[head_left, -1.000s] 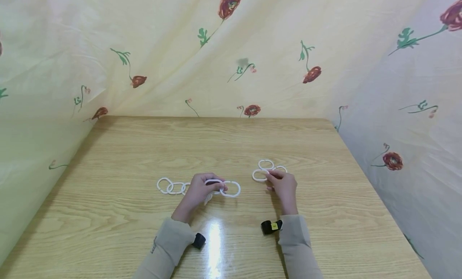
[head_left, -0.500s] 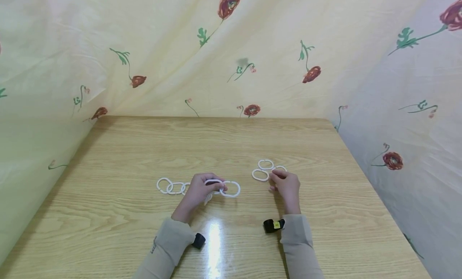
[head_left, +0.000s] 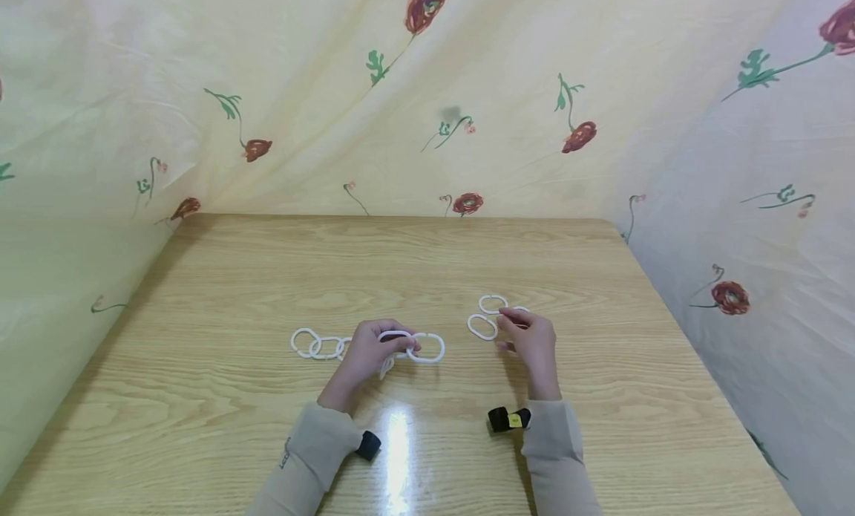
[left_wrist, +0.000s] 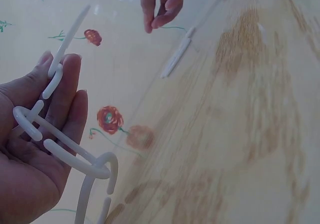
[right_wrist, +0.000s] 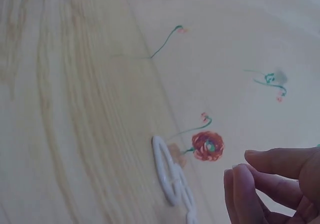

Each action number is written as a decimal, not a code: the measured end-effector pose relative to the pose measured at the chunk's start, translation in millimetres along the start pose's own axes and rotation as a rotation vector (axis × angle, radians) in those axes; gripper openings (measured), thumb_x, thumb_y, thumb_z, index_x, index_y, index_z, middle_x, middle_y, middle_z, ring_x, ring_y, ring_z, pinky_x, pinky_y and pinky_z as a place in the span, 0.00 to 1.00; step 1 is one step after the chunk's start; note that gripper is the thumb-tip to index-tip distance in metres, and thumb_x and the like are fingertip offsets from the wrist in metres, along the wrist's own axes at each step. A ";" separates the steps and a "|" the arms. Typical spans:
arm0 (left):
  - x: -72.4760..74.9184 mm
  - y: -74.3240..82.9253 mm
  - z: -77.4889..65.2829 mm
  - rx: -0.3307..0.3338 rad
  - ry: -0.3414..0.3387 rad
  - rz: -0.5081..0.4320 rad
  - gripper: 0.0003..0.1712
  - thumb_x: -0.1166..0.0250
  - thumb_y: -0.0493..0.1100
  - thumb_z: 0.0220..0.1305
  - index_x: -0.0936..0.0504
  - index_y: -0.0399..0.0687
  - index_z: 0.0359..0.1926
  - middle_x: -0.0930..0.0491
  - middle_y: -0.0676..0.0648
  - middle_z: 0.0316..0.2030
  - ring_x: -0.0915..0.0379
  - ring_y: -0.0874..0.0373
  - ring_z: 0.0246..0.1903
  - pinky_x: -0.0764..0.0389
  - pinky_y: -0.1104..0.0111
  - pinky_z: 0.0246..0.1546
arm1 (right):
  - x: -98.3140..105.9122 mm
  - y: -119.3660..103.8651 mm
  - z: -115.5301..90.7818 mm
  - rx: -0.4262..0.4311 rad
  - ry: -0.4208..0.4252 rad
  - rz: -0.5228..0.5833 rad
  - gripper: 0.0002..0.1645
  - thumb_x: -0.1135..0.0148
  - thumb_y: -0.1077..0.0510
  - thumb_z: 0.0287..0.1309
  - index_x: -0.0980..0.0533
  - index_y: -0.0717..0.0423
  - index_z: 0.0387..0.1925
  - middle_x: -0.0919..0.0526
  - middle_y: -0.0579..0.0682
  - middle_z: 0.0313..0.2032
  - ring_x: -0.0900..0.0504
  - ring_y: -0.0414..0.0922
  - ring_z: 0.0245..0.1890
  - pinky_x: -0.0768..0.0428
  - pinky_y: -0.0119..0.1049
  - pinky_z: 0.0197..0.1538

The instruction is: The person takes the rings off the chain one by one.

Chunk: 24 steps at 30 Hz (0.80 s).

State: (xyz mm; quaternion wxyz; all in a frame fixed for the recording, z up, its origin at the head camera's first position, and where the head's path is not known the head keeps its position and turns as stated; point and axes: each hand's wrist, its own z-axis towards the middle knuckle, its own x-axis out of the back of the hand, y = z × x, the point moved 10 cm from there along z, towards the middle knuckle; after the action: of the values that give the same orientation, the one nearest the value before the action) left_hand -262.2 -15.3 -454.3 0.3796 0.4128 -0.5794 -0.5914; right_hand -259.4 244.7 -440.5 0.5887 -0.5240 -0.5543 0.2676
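Note:
My left hand [head_left: 364,350] holds part of a chain of white plastic links [head_left: 294,343], whose left end lies on the table. At the other end, a link [head_left: 442,348] sticks out to the right of the fingertips. The left wrist view shows the thumb and fingers pinching a link [left_wrist: 69,40], with further links crossing the palm. My right hand [head_left: 536,347] is over several loose white links, among them a nearer one [head_left: 470,324] and a farther one [head_left: 493,295]. Its fingers hide most of another link [head_left: 524,309]. In the right wrist view, thumb and fingertips are apart with nothing between them.
The wooden table [head_left: 267,271] is backed and flanked by a pale curtain [head_left: 320,93] with red flowers. Black wrist cameras [head_left: 499,419] sit at both cuffs. A bright light reflection [head_left: 397,456] lies on the table in front of me.
The right hand has let go of the nearer loose link and shifted slightly right, towards the partly hidden one. That nearer link has turned a little. The left hand has stayed still with the chain.

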 end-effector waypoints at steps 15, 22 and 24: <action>14.1 -0.2 1.4 0.011 0.169 -0.003 0.11 0.35 0.32 0.60 0.18 0.27 0.42 0.13 0.39 0.34 0.16 0.64 0.33 0.14 0.72 0.41 | -51.1 -22.4 -28.5 0.058 -0.228 0.080 0.16 0.39 0.61 0.63 0.21 0.67 0.50 0.15 0.57 0.44 0.19 0.34 0.35 0.14 0.30 0.36; 19.5 7.8 -0.7 -0.032 0.259 -0.009 0.08 0.33 0.31 0.58 0.17 0.28 0.39 0.13 0.39 0.32 0.17 0.65 0.31 0.15 0.73 0.41 | -84.6 -29.5 -50.4 0.094 -0.419 0.097 0.15 0.38 0.61 0.63 0.21 0.69 0.46 0.15 0.52 0.37 0.18 0.37 0.34 0.13 0.36 0.35; 20.3 9.1 -0.8 -0.045 0.275 -0.012 0.09 0.33 0.31 0.58 0.17 0.28 0.39 0.13 0.39 0.32 0.17 0.66 0.31 0.15 0.73 0.41 | -92.5 -30.2 -55.1 0.103 -0.462 0.093 0.15 0.38 0.61 0.62 0.22 0.70 0.45 0.15 0.51 0.35 0.18 0.37 0.34 0.13 0.36 0.34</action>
State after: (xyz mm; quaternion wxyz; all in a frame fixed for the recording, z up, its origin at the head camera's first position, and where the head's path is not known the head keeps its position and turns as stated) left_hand -269.2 -34.7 -446.2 0.4612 0.4848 -0.5059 -0.5443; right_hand -238.4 134.9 -438.3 0.4591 -0.4431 -0.6353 0.4351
